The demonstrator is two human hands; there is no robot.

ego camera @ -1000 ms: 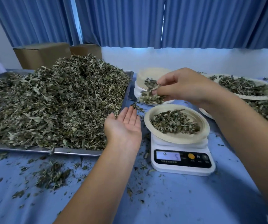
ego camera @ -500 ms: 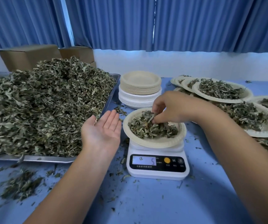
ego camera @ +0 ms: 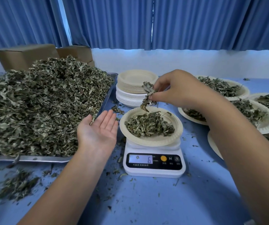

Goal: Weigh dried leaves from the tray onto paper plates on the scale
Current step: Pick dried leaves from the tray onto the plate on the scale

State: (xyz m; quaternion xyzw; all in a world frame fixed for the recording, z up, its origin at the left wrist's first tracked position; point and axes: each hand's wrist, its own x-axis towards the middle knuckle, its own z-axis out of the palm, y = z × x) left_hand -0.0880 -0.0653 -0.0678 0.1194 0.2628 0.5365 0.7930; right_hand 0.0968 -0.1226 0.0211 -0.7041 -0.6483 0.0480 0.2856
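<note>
Right hand [ego camera: 177, 90] pinches a leaf sprig [ego camera: 147, 95], long axis near vertical, tip down over the plate [ego camera: 153, 140] on the scale [ego camera: 154, 170]. Left hand [ego camera: 98, 129] lies spread, palm up.

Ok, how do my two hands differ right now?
The left hand lies open, palm up, fingers straight; the right hand has its fingers curled. The left hand grips nothing; the right hand pinches a clump of dried leaves. The left hand sits low between the tray and the scale; the right hand hangs above the plate on the scale. Both are bare.
</note>
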